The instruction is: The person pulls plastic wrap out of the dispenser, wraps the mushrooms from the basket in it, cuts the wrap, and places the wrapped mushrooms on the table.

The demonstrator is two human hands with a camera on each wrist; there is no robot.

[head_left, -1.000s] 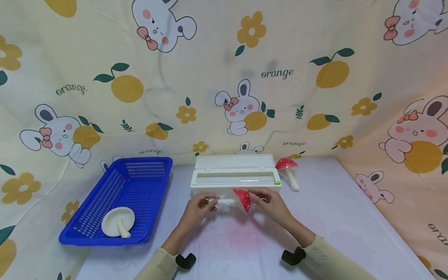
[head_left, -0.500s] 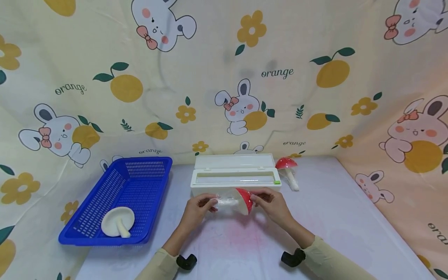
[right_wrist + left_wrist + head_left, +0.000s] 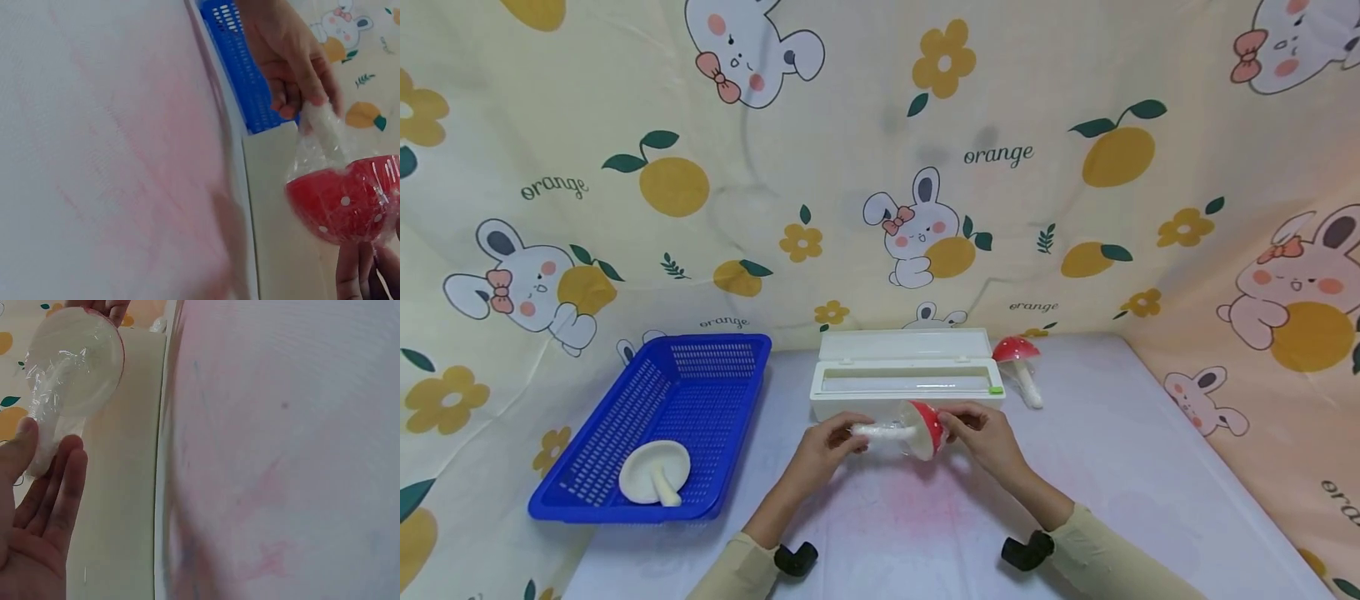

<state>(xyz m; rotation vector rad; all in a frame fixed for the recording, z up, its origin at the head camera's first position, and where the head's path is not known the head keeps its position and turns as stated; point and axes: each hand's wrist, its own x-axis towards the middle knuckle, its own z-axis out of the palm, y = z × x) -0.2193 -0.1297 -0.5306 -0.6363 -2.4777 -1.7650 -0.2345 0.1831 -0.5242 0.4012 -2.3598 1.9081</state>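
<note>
A red mushroom (image 3: 928, 429) with white dots, wrapped in clear film, is held sideways above the table by both hands. My left hand (image 3: 829, 443) pinches the film-covered end of its white stem between thumb and fingers, as the left wrist view also shows. At the cap, the fingers of my right hand (image 3: 988, 437) grip the red top and its film. The cap's pale underside (image 3: 75, 362) faces the left wrist camera, and crinkled film clings along the stem. In the right wrist view, part of my right hand (image 3: 362, 275) lies out of frame.
Behind the hands stands a white box (image 3: 910, 408) with its lid raised. Another red mushroom (image 3: 1017, 350) leans at its right end. On the left, a blue basket (image 3: 707, 450) holds a white mushroom (image 3: 651, 471).
The mushroom has turned in the hands, its cap moving slightly right and showing more of the underside. The film now lies closer round the stem. Both hands have stayed nearly in place.
</note>
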